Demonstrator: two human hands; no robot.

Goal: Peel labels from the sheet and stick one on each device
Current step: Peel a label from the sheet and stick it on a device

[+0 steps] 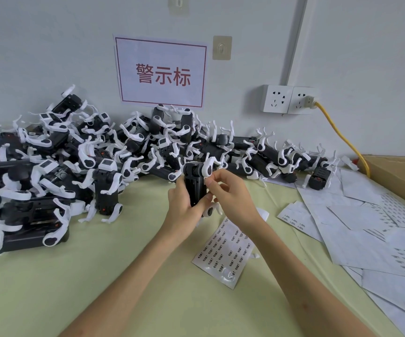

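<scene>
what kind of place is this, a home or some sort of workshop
Most likely a factory labelling station, not a home. A big pile of identical black-and-white devices lines the wall, a red-bordered printed sign hangs above it, and used label sheets are stacked beside the label sheet in use.

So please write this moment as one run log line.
left hand: holds device upright | right hand: fingertips at device side, label not discernible | sheet: flat on table | pile: behind
</scene>
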